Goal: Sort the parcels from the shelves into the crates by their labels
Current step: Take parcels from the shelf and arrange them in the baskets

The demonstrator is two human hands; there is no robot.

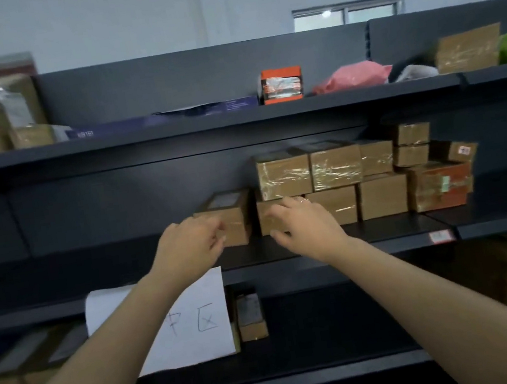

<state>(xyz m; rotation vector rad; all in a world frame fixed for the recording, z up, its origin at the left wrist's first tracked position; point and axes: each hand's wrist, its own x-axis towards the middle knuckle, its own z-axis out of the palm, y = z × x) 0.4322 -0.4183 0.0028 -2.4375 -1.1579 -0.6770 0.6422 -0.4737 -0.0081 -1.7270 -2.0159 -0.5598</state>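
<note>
Though open, right hand (302,222) at parcel (267,224).

One wide-angle view, worn on the person's head; it faces forward and slightly downward, square on to the dark grey metal shelving (234,119); near enough that the left hand (190,240) and right hand (306,226) reach its middle shelf (382,228).
</note>
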